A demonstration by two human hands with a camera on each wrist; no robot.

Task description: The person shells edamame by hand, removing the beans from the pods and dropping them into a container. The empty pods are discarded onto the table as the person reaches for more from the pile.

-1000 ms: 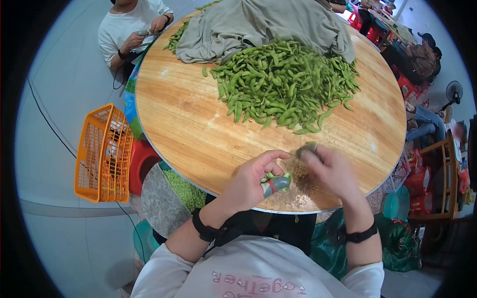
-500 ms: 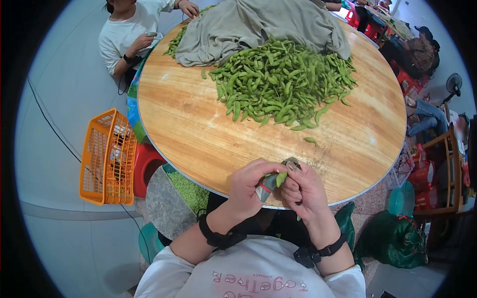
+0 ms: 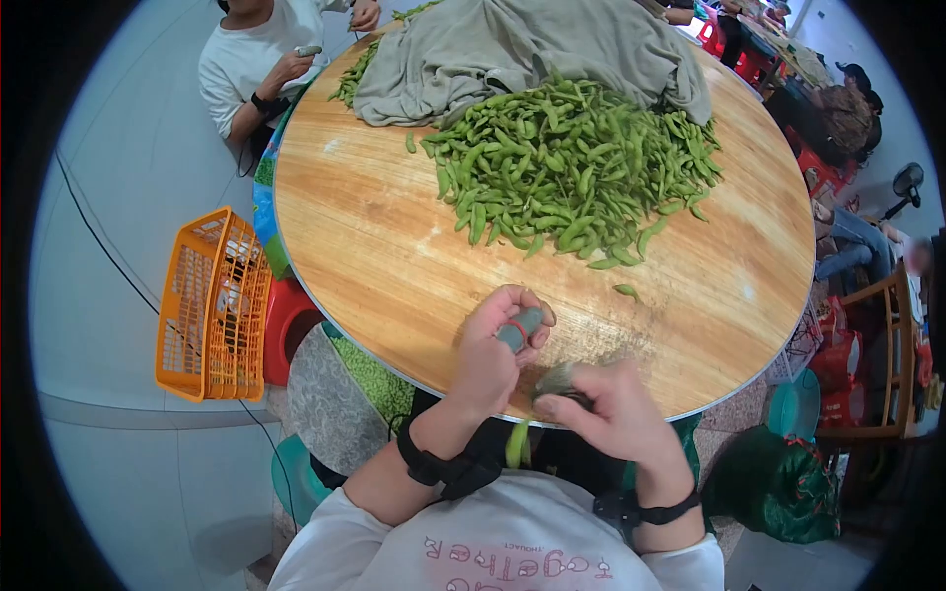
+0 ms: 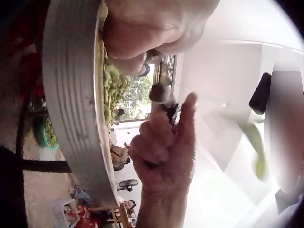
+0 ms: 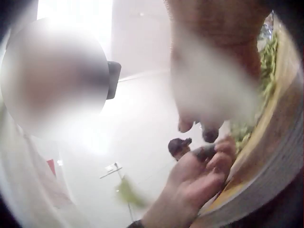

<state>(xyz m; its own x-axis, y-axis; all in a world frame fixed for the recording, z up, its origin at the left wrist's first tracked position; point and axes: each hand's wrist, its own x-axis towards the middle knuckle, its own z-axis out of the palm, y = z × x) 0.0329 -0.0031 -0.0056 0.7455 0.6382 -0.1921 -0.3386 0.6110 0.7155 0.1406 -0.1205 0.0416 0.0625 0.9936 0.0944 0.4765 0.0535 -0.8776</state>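
Over the table's near edge, my left hand (image 3: 493, 340) has its fingers curled in beside a thumb that wears a grey cover with a red band. What lies inside that curl is hidden, so I cannot tell whether it holds beans. Lower and to the right is my right hand (image 3: 621, 406), its thumb apart from the grey-capped index finger and the other fingers bent. A green soybean pod (image 3: 517, 443) is in mid-air below the hands, in front of the shirt; the left wrist view shows this pod (image 4: 256, 147) blurred. Beyond the hands lies a big heap of soybean pods (image 3: 572, 167).
A grey cloth (image 3: 522, 49) covers the back of the heap on the round wooden table (image 3: 345, 236). One loose pod (image 3: 626, 291) lies nearer. Shelled green beans (image 3: 379, 379) sit low left, by an orange crate (image 3: 212, 305). Another person (image 3: 261, 74) is at the far left.
Half a second ago both hands met around a pod. Now they are apart, the right hand lower, and a pod is in the air. A loose pod appeared near the heap's front edge after the first frame.
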